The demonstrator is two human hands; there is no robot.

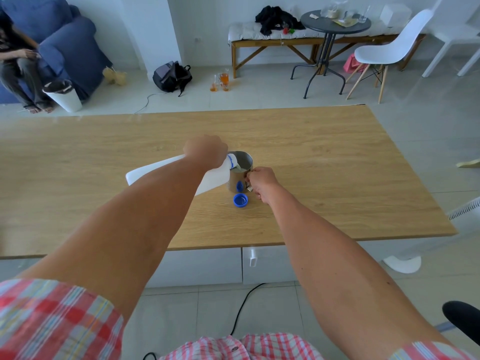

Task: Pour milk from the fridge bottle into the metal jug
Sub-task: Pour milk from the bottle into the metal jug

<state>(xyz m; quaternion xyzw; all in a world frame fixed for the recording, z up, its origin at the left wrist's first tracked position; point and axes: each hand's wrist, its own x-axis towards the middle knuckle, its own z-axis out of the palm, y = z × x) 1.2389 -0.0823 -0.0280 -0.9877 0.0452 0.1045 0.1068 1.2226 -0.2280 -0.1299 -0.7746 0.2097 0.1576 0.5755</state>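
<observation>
Two hands at work, both occupied. Left hand (206, 152) is closed around the neck end of the white milk bottle (168, 172), which is tipped well past level, base raised toward the left edge of the counter (337, 152), mouth angled down over the rim of the metal jug (240, 172). Right hand (261, 184) is closed on the jug's handle, on the side facing the counter's right edge, bracing it. Jug stands upright on the counter, roughly mid-surface, a little nearer the front edge than the far one. A thin white stream shows at the bottle's mouth, dropping inside the jug; a pale pool is visible low in the jug, so milk is already landing. Blue cap (240, 200) lies off the bottle, open side up, on the counter just in front of the jug, toward the front edge, apart from both hands. Judgement on progress: bottle fetched, opened and brought over the jug, all done; pour under way, probably in its early to middle part, since the visible milk level sits low against the inner wall. How much remains in the bottle cannot be told through the opaque plastic. Left to do, as I read it: continue until the jug holds enough, right the bottle, set it down, likely refit the cap. No spill seen on the wood around the jug.
</observation>
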